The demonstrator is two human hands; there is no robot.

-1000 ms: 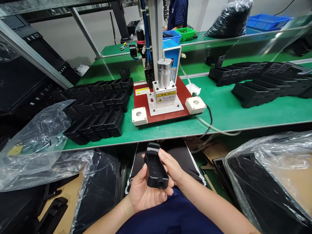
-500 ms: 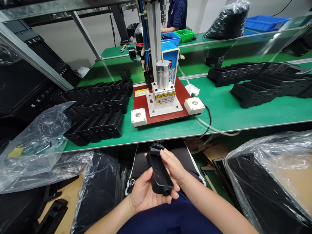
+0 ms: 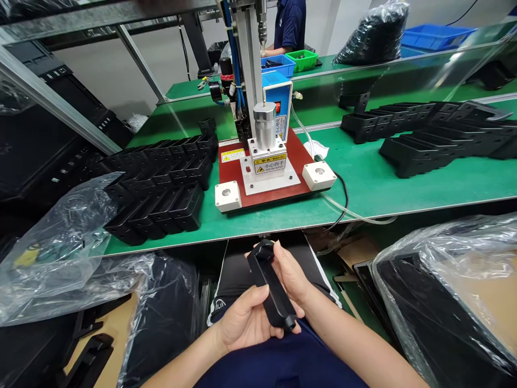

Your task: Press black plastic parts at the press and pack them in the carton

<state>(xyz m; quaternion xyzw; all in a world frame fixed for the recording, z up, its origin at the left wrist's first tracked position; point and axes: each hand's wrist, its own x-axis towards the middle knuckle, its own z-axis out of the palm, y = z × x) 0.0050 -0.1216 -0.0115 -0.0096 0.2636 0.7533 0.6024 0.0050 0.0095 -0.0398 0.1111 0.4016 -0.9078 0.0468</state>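
Observation:
Over my lap I hold a long black plastic housing point(image 3: 271, 285), hollow on one side, with a short round stub at its near end. My left hand point(image 3: 246, 318) grips it from the left, thumb on its edge and fingers beneath. Around the far right side closes my right hand point(image 3: 291, 272), its thumb near the top end. In front of both hands, on the green bench, stands a press fixture point(image 3: 269, 164) with a metal cylinder on a red base. Two white button boxes, the left one point(image 3: 228, 196) and the right one point(image 3: 319, 176), sit at its front corners.
Rows of black parts stand on the bench at left point(image 3: 161, 210) and right point(image 3: 436, 145). Plastic-wrapped boxes flank my legs, one at left point(image 3: 161, 307) and one at right point(image 3: 440, 302). Behind the bench, a person in a dark shirt point(image 3: 291, 24) is near blue and green bins point(image 3: 302, 61).
The black housing has turned in my hands, showing more of its side, and shifted slightly right. Both hands keep hold of it.

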